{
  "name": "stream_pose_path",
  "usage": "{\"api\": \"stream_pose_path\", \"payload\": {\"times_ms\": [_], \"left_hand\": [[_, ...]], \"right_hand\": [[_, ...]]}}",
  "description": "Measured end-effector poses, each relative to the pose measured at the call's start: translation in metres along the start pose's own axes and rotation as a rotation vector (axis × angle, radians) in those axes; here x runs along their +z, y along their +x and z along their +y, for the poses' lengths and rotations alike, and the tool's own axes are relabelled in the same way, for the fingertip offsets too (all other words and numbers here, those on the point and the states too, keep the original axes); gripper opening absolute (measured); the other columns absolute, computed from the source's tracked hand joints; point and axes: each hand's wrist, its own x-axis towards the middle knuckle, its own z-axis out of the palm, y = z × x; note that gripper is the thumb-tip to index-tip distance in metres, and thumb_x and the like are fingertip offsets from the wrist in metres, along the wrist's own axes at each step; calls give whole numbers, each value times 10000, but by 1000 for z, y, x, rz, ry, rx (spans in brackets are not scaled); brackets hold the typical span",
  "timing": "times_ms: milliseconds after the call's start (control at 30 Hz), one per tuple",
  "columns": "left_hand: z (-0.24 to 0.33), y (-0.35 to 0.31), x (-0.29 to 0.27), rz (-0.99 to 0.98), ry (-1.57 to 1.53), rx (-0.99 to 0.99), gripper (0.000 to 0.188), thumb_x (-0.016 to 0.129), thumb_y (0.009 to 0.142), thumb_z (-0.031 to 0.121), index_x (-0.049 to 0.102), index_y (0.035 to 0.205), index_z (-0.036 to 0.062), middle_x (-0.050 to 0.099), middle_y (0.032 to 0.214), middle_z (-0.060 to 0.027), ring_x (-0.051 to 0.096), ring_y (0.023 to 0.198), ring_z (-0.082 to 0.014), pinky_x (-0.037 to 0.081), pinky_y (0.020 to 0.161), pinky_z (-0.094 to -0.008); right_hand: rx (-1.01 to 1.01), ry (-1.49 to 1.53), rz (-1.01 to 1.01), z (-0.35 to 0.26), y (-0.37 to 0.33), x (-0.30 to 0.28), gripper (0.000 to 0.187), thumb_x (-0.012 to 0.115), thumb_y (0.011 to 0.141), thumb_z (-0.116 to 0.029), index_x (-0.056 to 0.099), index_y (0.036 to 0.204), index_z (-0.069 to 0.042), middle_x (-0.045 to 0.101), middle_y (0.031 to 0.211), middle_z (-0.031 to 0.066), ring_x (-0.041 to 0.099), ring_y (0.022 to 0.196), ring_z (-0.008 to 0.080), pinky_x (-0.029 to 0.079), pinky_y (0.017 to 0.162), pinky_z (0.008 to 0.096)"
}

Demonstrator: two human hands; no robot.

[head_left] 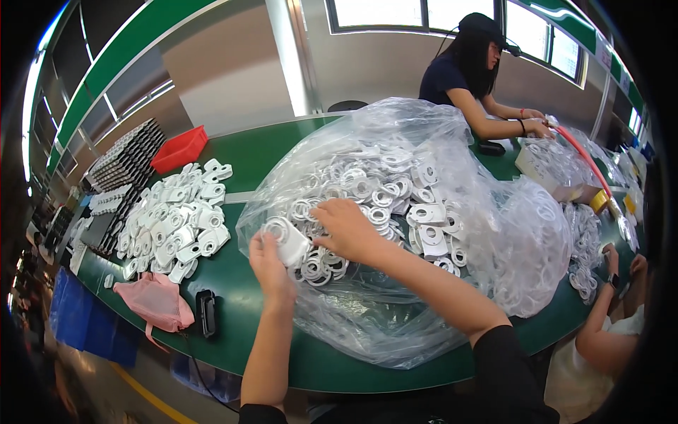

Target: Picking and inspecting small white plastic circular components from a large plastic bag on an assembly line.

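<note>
Left hand (270, 265) grasps a white plastic part (288, 240) by its lower left side, ring face up, held at the left end of the opened clear bag (395, 343). Right hand (349, 230) half curled, fingers spread a little, reaching over the bag's contents; fingertips close to the held part's right edge — can't tell if they grip anything.

Bag: big, crumpled, spread wide, full of white rings and plate-like parts (427, 240); its right lobe bulges with more rings seen through the film. Red bin (179, 150) at far left, contents not visible; dark stacked trays (134, 152) beside it.

Loose pile of white parts (176, 226) sits directly on the green table (247, 332), left of the bag — green surface shows between the two. Pink mesh pouch (155, 302) and black object (205, 313) near the left front edge. Bag film comes close to the near edge. Co-worker (470, 78) across the table, hands at other clear bags (558, 159).
</note>
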Motion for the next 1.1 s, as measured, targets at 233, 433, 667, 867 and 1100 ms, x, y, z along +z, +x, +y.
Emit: {"api": "stream_pose_path", "payload": {"times_ms": [233,433,667,867,1100], "left_hand": [[3,8,-11,308,-86,-81,203,447,955,218,471,1081,60,574,1036,-54,593,897,-152,506,734,-316],[-5,7,-6,290,-9,45,237,441,949,161,425,1121,-1,554,1024,-103,571,914,-156,485,789,-283],[-11,7,-7,268,-27,85,221,480,941,159,446,1099,8,557,1006,-82,562,899,-132,465,795,-260],[-6,-20,17,-26,-93,-52,178,492,949,180,512,1027,21,596,967,-66,574,876,-108,476,792,-254],[-8,-46,30,-162,-271,-570,268,403,964,266,547,1028,49,608,1066,-128,589,959,-214,481,849,-326]], "right_hand": [[-108,-216,-217,-43,7,42,626,643,706,-530,588,1157,-99,373,1347,205,220,1324,376,241,1017,547],[-182,-208,-271,-37,-24,21,447,667,688,-339,594,1067,-113,493,1166,99,358,1230,283,251,1019,533],[-241,-188,-270,-23,-80,-26,320,588,672,-58,548,987,-102,514,1006,34,467,1102,192,260,1039,475],[-9,326,-182,-1,-108,-58,558,732,669,-75,547,1191,-137,504,1237,80,445,1171,273,339,991,397],[475,652,-139,-1,-109,-83,508,695,696,-13,567,1178,-113,555,737,25,533,650,100,440,626,241]]}}
